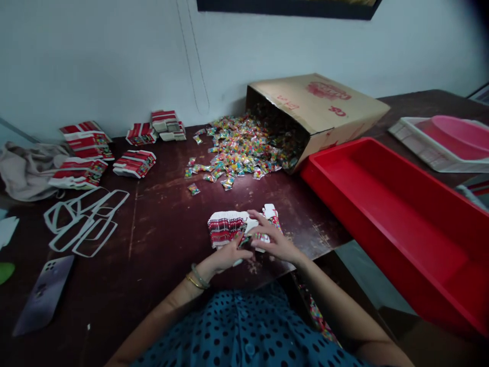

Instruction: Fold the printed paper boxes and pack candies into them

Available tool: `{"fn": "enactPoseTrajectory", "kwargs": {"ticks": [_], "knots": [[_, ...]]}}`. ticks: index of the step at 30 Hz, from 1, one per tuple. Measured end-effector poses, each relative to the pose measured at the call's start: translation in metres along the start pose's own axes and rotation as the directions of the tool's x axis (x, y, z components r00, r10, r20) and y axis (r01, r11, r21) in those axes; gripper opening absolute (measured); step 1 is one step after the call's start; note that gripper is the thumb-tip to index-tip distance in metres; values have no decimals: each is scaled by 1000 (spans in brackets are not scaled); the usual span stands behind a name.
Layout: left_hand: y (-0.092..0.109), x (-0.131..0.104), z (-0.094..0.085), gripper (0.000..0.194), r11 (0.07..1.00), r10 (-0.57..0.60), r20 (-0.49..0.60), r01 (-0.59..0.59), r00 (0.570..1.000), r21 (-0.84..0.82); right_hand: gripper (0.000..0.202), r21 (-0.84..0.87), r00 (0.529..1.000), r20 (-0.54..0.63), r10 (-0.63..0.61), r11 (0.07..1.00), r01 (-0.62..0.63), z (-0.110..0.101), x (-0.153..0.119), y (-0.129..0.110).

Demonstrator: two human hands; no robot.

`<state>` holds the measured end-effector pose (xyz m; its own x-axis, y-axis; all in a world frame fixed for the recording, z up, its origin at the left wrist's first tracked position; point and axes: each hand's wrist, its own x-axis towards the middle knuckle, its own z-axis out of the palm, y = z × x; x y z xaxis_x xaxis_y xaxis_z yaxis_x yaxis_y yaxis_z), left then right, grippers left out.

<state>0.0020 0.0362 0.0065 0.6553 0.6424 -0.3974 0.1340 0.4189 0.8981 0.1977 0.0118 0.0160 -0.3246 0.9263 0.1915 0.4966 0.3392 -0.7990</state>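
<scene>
A row of flattened red-and-white printed cartons [225, 229] stands packed together on the dark table in front of me. At the right end of the row, a small carton [250, 225] with a white face is between my hands. My left hand [229, 253] pinches its lower left side, with the thumb raised. Curved over its right side are the fingers of my right hand [275, 241]; its thumb is hard to make out. Another carton [269, 210] with a white flap shows just behind the right hand, partly covered by it.
Small candy packets [240, 148] spill from a tipped cardboard box [324, 102]. A red tray [367, 204] juts past the table's right edge. Leftward are carton bundles [86, 141], white bands [86, 221], a phone [45, 294] and a cloth bag [28, 171]. A pink basin [460, 135] sits far right.
</scene>
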Motion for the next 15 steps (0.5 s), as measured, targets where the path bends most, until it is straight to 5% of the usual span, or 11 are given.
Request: {"fn": "enactPoseTrajectory", "kwargs": {"ticks": [4, 9, 13, 15], "knots": [[-3, 11, -15, 35, 997, -36, -176, 23, 984, -73, 45, -274, 922, -334, 194, 916, -292, 29, -14, 59], [-9, -2, -41, 38, 991, -69, -350, 25, 934, -128, 42, -441, 958, -261, 121, 868, -230, 79, 13, 70], [28, -36, -48, 36, 979, -2, -514, -103, 858, -176, 38, -376, 962, -257, 87, 908, -183, 78, 38, 67], [58, -62, -46, 28, 936, 102, -436, -235, 894, -263, 35, -344, 954, -292, 68, 923, -171, 66, 55, 75]]}}
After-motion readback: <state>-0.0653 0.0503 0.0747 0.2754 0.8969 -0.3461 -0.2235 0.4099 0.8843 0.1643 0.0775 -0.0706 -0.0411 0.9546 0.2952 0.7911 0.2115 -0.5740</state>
